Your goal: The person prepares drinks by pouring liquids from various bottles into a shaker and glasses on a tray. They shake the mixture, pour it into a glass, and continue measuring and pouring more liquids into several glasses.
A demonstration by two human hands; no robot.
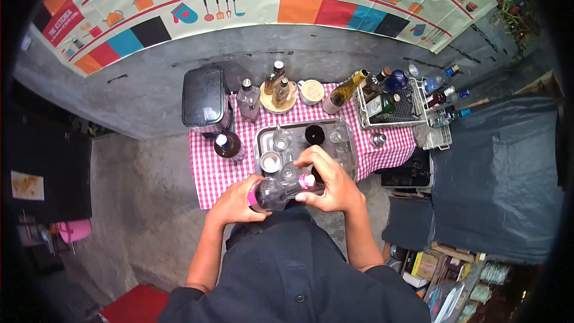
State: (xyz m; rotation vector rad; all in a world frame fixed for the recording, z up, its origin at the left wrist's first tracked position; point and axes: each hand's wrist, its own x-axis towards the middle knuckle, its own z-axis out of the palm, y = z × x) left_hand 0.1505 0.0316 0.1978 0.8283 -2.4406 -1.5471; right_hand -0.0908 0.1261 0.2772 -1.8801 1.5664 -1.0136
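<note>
A clear glass bottle (274, 194) with a pink label and a pink-and-white cap lies tilted between my hands, close to my body. My left hand (238, 203) is wrapped round its base. At the neck, my right hand (329, 182) has its thumb near the cap and its fingers curled over it. Just beyond is a grey metal tray (260, 136) bearing a glass mug (282, 138), a white-looking cup (271, 161), a dark-filled glass (314, 135) and other glassware. Part of the tray is hidden behind my right hand.
A black bin (204, 98) and a dark bottle (228, 145) stand at the left of the checked cloth (206, 184). Bottles on a wooden board (278, 106), a mug (311, 92) and a green bottle (345, 91) line the back. A wire rack (391, 121) holds bottles at right.
</note>
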